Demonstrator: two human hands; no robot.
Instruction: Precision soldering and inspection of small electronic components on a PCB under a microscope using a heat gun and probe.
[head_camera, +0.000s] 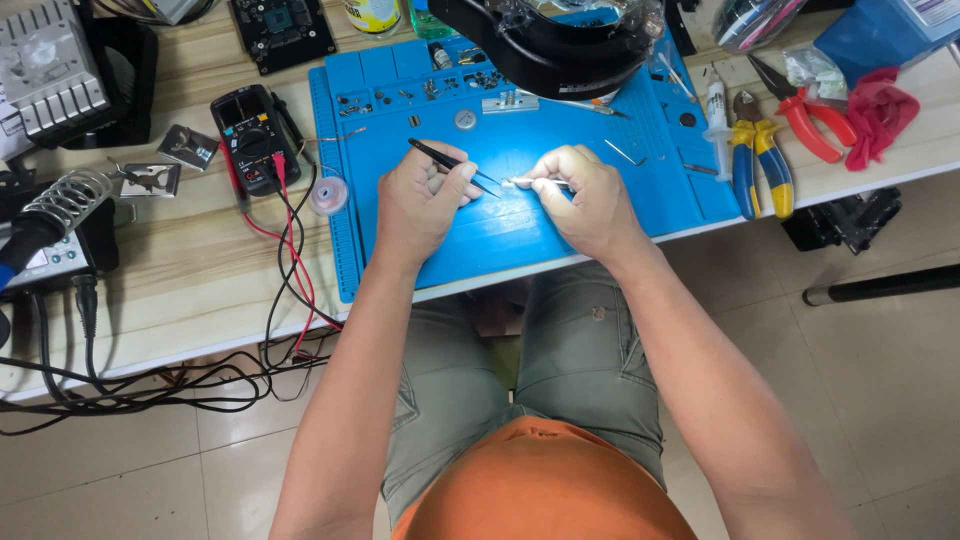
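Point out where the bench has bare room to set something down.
Bare wood lies between the black multimeter and the bench's front edge, left of the blue silicone work mat. The mat's near strip is open. Crowded: mat's top trays, right side with yellow-handled pliers.

Left hand (420, 200) gripping black tweezers (452, 166), right hand (590, 200) pinching small part, blue mat (520, 230)

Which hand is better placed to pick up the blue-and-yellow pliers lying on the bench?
Probably the right hand. The blue-and-yellow pliers lie on its side, just off the blue mat edge. The left hand, holding black tweezers, would have to cross over. The right holds a small light-coloured piece it would need to set down first.
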